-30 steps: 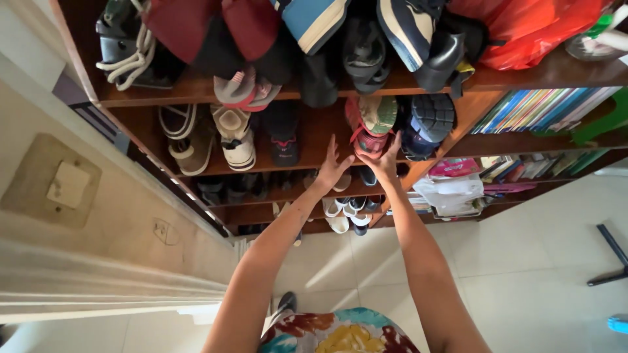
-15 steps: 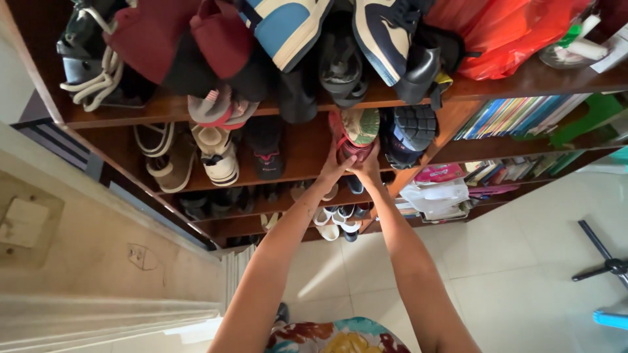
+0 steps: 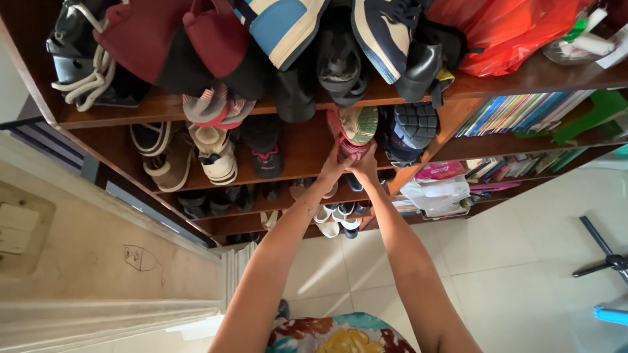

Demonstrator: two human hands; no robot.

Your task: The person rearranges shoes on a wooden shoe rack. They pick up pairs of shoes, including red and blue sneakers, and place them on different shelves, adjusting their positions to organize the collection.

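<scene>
Both my hands were pressed together around the heel end of a red shoe with a green-beige sole (image 3: 356, 131), my left hand (image 3: 335, 167) on its left side and my right hand (image 3: 364, 167) on its right, so it could not slip or turn. The shoe was on the second board of the brown wooden shoe rack (image 3: 297, 147), between a black sneaker with red mark (image 3: 265, 147) and a dark navy shoe with thick ribbed sole (image 3: 411, 131). Its long axis ran into the shelf, sole facing me. Books with coloured spines (image 3: 517, 111) stood to the right.
</scene>
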